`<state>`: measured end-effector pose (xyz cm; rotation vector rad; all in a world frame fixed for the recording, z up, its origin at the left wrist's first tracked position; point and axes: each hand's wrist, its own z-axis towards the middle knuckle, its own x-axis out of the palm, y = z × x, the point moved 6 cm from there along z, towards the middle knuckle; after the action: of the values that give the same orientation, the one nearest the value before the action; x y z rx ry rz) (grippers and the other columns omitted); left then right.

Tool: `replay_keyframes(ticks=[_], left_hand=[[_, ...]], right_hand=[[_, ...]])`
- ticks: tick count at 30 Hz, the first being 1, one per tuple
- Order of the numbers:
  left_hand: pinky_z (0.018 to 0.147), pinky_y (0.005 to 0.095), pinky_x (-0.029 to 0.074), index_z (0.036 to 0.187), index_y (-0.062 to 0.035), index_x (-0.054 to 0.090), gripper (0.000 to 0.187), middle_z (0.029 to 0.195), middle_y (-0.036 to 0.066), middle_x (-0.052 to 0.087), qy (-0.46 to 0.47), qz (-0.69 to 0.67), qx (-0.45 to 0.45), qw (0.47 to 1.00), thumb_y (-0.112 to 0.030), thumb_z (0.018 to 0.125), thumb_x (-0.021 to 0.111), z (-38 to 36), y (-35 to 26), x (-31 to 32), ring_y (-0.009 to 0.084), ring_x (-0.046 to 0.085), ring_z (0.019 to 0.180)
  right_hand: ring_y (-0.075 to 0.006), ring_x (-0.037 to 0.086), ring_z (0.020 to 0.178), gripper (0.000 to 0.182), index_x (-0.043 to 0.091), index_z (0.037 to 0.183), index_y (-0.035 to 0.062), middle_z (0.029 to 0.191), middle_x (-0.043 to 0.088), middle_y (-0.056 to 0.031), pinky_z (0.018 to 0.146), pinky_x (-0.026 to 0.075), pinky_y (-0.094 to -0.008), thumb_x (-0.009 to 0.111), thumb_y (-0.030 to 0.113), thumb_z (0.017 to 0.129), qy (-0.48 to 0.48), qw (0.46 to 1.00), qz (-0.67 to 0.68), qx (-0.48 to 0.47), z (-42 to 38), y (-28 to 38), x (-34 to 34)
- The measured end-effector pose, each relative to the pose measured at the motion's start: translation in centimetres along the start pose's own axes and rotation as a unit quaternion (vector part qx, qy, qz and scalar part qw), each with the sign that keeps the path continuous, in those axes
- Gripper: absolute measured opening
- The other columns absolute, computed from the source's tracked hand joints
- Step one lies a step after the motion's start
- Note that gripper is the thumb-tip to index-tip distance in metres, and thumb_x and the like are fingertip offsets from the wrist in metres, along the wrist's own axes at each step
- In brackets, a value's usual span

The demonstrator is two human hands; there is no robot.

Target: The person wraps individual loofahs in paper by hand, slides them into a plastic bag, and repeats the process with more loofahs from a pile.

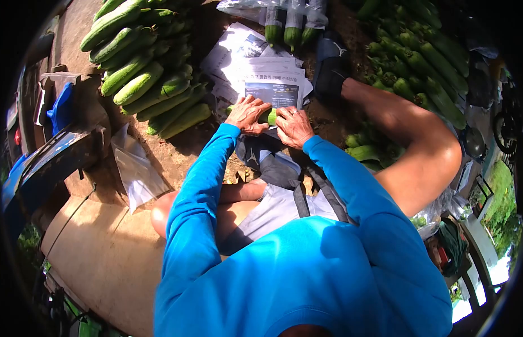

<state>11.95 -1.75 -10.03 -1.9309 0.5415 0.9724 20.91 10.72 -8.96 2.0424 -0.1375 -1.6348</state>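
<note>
A green cucumber [269,117] lies crosswise at the near edge of a stack of printed newspaper sheets [256,67]. My left hand [249,115] is closed over its left part, with fingers curled on top. On its right end, my right hand [294,127] grips with bent fingers. Much of the cucumber is hidden beneath both hands. Beyond the paper, several cucumbers with paper and clear plastic around them [293,35] lie side by side, their green ends bare.
A tall pile of cucumbers [139,84] lies to the left, another heap [419,67] to the right. Clear plastic bags [137,168] rest on the ground at left. A blue metal frame [42,163] stands at far left. My shoe [330,67] is right of the paper.
</note>
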Motion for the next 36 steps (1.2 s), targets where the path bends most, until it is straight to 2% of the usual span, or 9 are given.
replay_keyframes(ticks=[3,5,9,15,21,26,29,33,36], left_hand=[[0.097,0.0447,0.041,0.125,-0.0118,0.062,0.055,0.124,0.014,0.058,-0.100,-0.081,-0.107,0.986,-0.042,0.080,0.067,-0.9,0.9,-2.3,0.0332,0.052,0.114],[0.095,0.0448,0.042,0.123,-0.0099,0.061,0.050,0.122,0.013,0.057,-0.207,-0.051,-0.084,0.973,-0.034,0.080,0.068,-2.3,-0.4,-3.8,0.0329,0.052,0.112],[0.103,0.0467,0.039,0.132,-0.0099,0.052,0.062,0.128,0.016,0.052,-0.147,0.010,0.030,0.989,-0.031,0.077,0.069,-2.8,-5.6,-3.6,0.0349,0.048,0.121],[0.113,0.0519,0.030,0.148,-0.0024,0.036,0.091,0.147,0.018,0.040,-0.151,0.081,-0.096,0.981,-0.039,0.073,0.072,-0.2,-4.2,1.0,0.0368,0.037,0.138],[0.115,0.0533,0.025,0.149,-0.0043,0.033,0.099,0.150,0.017,0.038,-0.080,0.106,-0.138,0.982,-0.040,0.068,0.077,2.2,-2.8,1.1,0.0360,0.033,0.141],[0.102,0.0540,0.033,0.127,-0.0057,0.048,0.079,0.116,0.014,0.050,-0.180,0.074,-0.132,0.972,-0.038,0.061,0.078,5.9,-0.4,0.8,0.0347,0.047,0.115],[0.098,0.0518,0.035,0.125,-0.0078,0.050,0.080,0.117,0.014,0.050,-0.079,0.057,-0.134,0.986,-0.039,0.056,0.078,7.2,1.3,0.4,0.0344,0.048,0.113],[0.099,0.0516,0.037,0.125,-0.0075,0.052,0.074,0.122,0.016,0.049,-0.090,0.009,-0.121,0.989,-0.040,0.062,0.073,8.3,2.0,-2.0,0.0368,0.046,0.118],[0.102,0.0498,0.037,0.133,-0.0086,0.051,0.068,0.132,0.018,0.048,-0.259,-0.026,-0.087,0.962,-0.031,0.070,0.068,7.1,0.4,-5.3,0.0380,0.045,0.125]], right_hand=[[-0.0292,0.056,0.110,0.021,0.062,0.097,0.0114,0.114,0.059,-0.0060,0.087,0.044,-0.0480,0.063,0.024,0.080,-0.049,0.993,0.099,0.048,1.0,-1.5,-0.8],[-0.0345,0.059,0.102,0.019,0.061,0.096,0.0088,0.105,0.063,-0.0096,0.088,0.045,-0.0491,0.063,0.022,0.082,-0.043,0.984,0.141,0.101,2.2,-2.9,-1.2],[-0.0393,0.062,0.098,0.019,0.060,0.095,0.0083,0.099,0.064,-0.0144,0.087,0.049,-0.0515,0.063,0.025,0.086,-0.055,0.970,0.199,0.125,4.6,-6.3,0.5],[-0.0423,0.060,0.099,0.024,0.056,0.101,0.0095,0.102,0.062,-0.0177,0.088,0.048,-0.0535,0.061,0.029,0.088,0.001,0.953,0.257,0.159,6.8,-9.3,2.2],[-0.0375,0.051,0.113,0.031,0.057,0.107,0.0092,0.114,0.053,-0.0141,0.091,0.045,-0.0507,0.067,0.022,0.081,-0.174,0.979,0.037,0.102,5.8,-5.8,-3.9],[-0.0343,0.047,0.121,0.055,0.053,0.120,0.0038,0.122,0.051,-0.0147,0.106,0.035,-0.0487,0.069,0.015,0.068,-0.120,0.987,0.047,0.098,4.2,-3.1,-2.9],[-0.0360,0.039,0.132,0.075,0.046,0.136,0.0025,0.134,0.045,-0.0176,0.116,0.025,-0.0503,0.073,0.018,0.067,-0.095,0.990,0.014,0.105,4.5,-3.5,-2.1],[-0.0343,0.027,0.140,0.106,0.027,0.151,0.0041,0.148,0.031,-0.0161,0.118,0.018,-0.0503,0.079,0.034,0.064,-0.001,0.996,-0.035,0.076,5.8,-5.9,-0.1],[-0.0362,0.031,0.136,0.103,0.028,0.149,0.0066,0.142,0.037,-0.0159,0.114,0.022,-0.0544,0.078,0.040,0.066,-0.039,0.994,-0.036,0.094,6.6,-6.6,-0.2]])
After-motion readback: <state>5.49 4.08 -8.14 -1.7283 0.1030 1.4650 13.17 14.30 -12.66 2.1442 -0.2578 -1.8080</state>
